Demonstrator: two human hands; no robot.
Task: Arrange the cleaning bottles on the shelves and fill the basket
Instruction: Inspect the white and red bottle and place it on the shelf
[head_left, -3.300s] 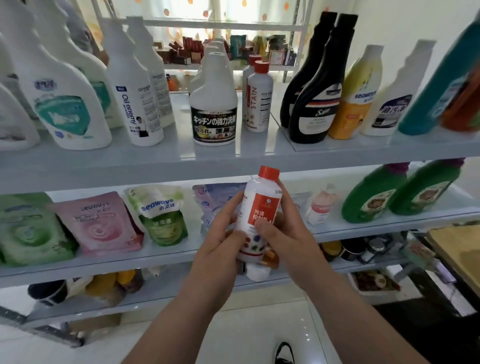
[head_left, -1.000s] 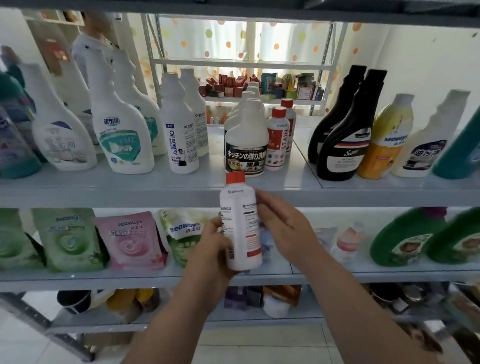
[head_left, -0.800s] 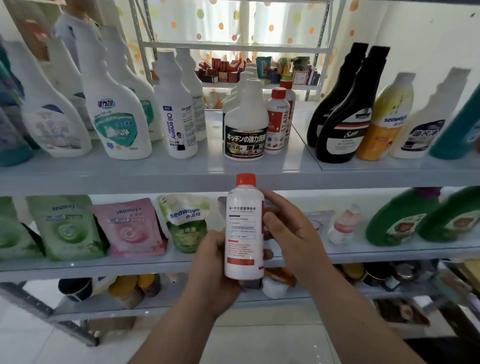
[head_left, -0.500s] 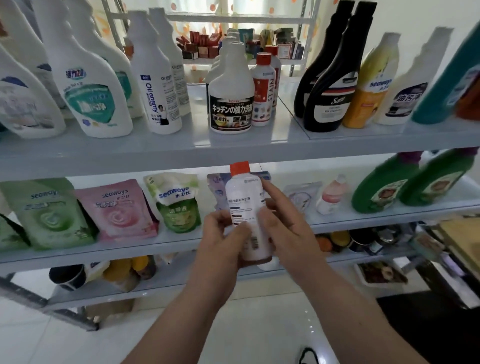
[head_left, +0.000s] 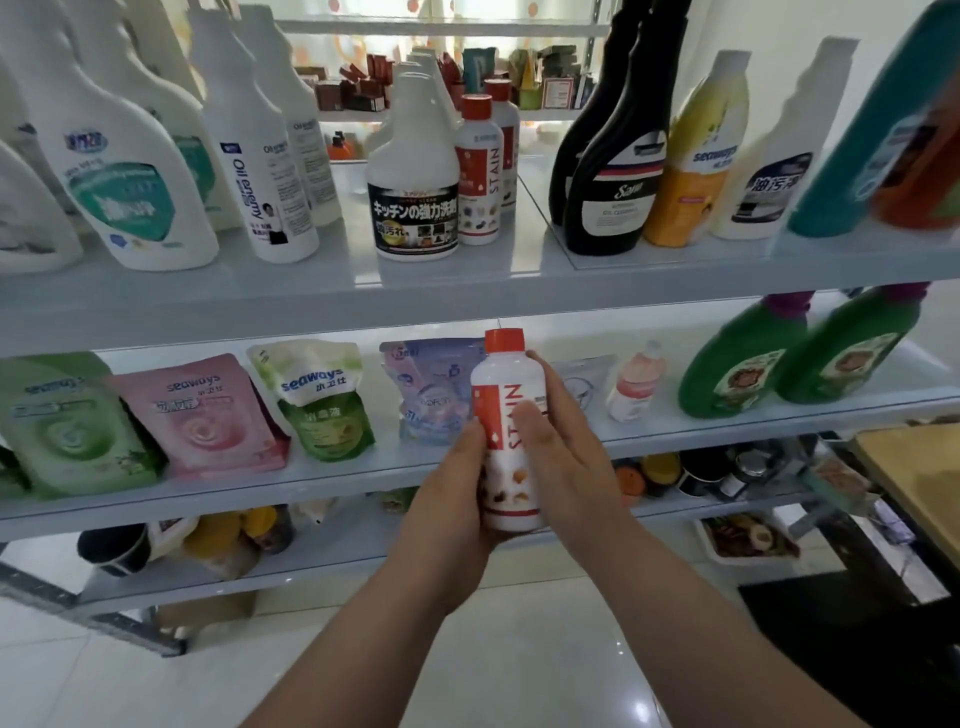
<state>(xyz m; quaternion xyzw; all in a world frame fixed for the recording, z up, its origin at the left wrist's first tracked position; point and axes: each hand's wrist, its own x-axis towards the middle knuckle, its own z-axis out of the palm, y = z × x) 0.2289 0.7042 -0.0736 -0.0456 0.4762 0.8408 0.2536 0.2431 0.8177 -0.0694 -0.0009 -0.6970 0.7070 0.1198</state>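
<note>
- Bottle — you hold it upright, near you, in front of the middle shelf and below the upper shelf. Its "STAIN" label faces you, I judge so that you can read it and match it to its kind.
- Your left hand wraps the lower body from the left, fingers curled round it. Your right hand grips the right side, thumb across the label and fingers behind — both are closed on the bottle.
- Two twins with the same red cap and label stand on the upper shelf, just right of a white jug with a black label. That row looks like its home.
- It is a slim, round cylinder of smooth white plastic with an orange-red cap. It looks rigid, and it should stand easily on a flat base.
- Soft pouches lean side by side on the middle shelf at left, so a hard bottle hardly belongs among them.
- Both shelves are pale and glossy and probably slick, so set it down squarely.
</note>
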